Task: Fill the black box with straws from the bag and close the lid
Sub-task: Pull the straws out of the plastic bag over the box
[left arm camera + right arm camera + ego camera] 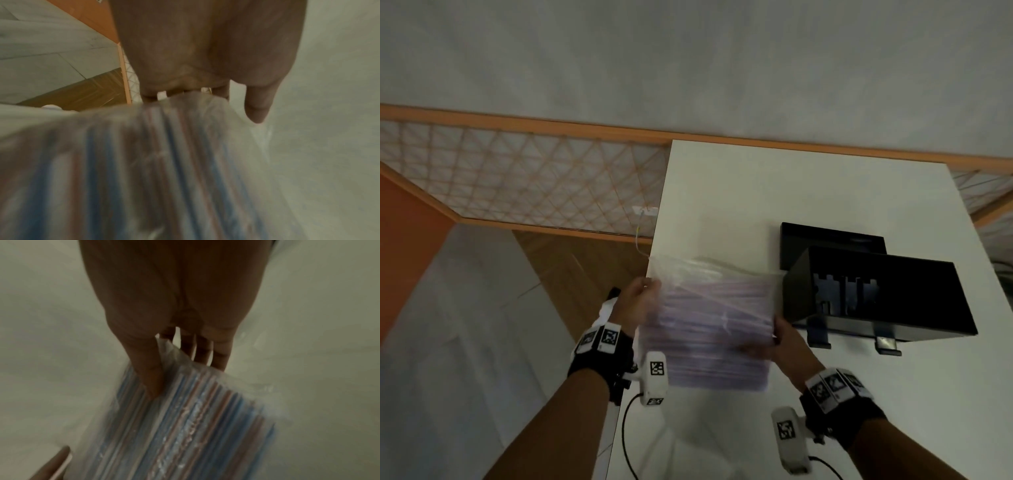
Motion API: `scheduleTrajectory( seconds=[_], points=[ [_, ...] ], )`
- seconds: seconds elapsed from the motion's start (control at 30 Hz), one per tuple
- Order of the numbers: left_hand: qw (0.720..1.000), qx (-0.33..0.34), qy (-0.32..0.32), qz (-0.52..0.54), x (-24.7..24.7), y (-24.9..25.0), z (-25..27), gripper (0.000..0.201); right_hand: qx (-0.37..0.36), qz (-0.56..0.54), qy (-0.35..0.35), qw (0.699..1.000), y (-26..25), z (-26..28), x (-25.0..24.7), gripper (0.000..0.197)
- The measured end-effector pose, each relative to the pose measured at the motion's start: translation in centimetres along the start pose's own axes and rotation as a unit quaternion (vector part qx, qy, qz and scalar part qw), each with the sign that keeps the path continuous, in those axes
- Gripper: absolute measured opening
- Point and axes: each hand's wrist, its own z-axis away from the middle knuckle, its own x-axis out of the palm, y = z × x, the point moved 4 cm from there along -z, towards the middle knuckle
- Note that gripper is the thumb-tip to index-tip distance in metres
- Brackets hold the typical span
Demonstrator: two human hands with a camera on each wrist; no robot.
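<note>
A clear plastic bag (712,322) packed with red, blue and white striped straws (185,426) hangs above the white table (722,192), held between both hands. My left hand (637,301) grips the bag's left edge near its loose top. My right hand (784,334) pinches the right edge, thumb (152,378) pressed on the plastic and fingers behind it. The bag (123,170) fills the left wrist view, blurred. The black box (876,294) stands open just right of the bag, dividers showing inside, with its lid (832,243) lying behind it.
The table's left edge runs just under my left hand, with wood and pale tile floor (465,325) beyond. An orange-framed lattice barrier (524,178) stands at the back left. Wrist-camera cables (626,431) trail over the near table.
</note>
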Motion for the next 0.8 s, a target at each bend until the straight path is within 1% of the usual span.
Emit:
scheduleTrajectory(
  seconds=[0.07, 0.1, 0.17, 0.2, 0.23, 0.3, 0.4, 0.43, 0.47, 0.5, 0.53, 0.57, 0.6, 0.67, 0.73, 0.77, 0.8],
  points=[
    [0.998, 0.044, -0.026, 0.023, -0.5, 0.2, 1.6, 0.022, -0.029, 0.021, -0.035, 0.999, 0.1, 1.4, -0.8, 0.064],
    [0.997, 0.062, -0.029, 0.026, -0.7, 0.4, 2.3, 0.023, -0.042, 0.024, -0.046, 0.998, 0.2, 2.0, -1.2, 0.064],
    [0.996, 0.082, -0.032, 0.032, -1.0, 0.7, 3.6, 0.021, -0.068, 0.037, -0.060, 0.995, 0.2, 3.4, -2.0, 0.062],
    [0.994, 0.102, -0.037, 0.020, -0.8, 1.2, 4.4, 0.017, -0.077, 0.048, -0.062, 0.994, 0.3, 4.1, -2.3, 0.061],
    [0.992, 0.122, -0.037, 0.000, -0.6, 1.5, 5.3, 0.015, -0.081, 0.054, -0.064, 0.993, 0.3, 4.9, -2.6, 0.060],
    [0.987, 0.155, -0.030, -0.029, -0.2, 1.9, 6.8, 0.016, -0.083, 0.079, -0.071, 0.991, 0.4, 6.4, -3.2, 0.058],
    [0.983, 0.180, -0.031, -0.025, 0.7, 2.3, 9.0, 0.018, -0.070, 0.186, -0.091, 0.976, 0.7, 8.6, -4.3, 0.054],
    [0.982, 0.188, -0.035, -0.016, 1.2, 2.5, 9.6, 0.018, -0.064, 0.237, -0.076, 0.966, 0.6, 9.3, -5.0, 0.053],
    [0.980, 0.197, -0.038, -0.011, 1.8, 2.7, 10.3, 0.018, -0.076, 0.294, -0.035, 0.952, 0.1, 10.0, -5.9, 0.055],
    [0.977, 0.208, -0.046, -0.007, 2.3, 2.9, 10.9, 0.018, -0.108, 0.346, 0.021, 0.932, -0.7, 10.6, -6.7, 0.057],
    [0.974, 0.218, -0.056, -0.011, 2.9, 3.2, 11.5, 0.019, -0.155, 0.377, 0.073, 0.910, -2.0, 11.3, -7.2, 0.057],
    [0.971, 0.228, -0.073, -0.017, 3.5, 3.5, 12.1, 0.020, -0.204, 0.380, 0.102, 0.896, -3.6, 11.8, -7.1, 0.053],
    [0.967, 0.235, -0.093, -0.024, 4.1, 3.8, 12.7, 0.021, -0.253, 0.370, 0.099, 0.888, -5.4, 12.2, -6.4, 0.048],
    [0.958, 0.252, -0.134, -0.040, 5.2, 4.5, 13.7, 0.024, -0.339, 0.366, 0.034, 0.866, -8.9, 12.2, -3.3, 0.045],
    [0.949, 0.266, -0.159, -0.052, 6.1, 5.1, 14.6, 0.024, -0.402, 0.397, -0.040, 0.824, -11.2, 11.6, 0.4, 0.053],
    [0.947, 0.274, -0.159, -0.051, 6.4, 5.4, 14.9, 0.021, -0.412, 0.408, -0.066, 0.812, -11.7, 11.0, 2.0, 0.051],
    [0.947, 0.280, -0.152, -0.046, 6.4, 5.6, 15.0, 0.018, -0.403, 0.402, -0.079, 0.818, -12.2, 10.6, 3.1, 0.044]
  ],
)
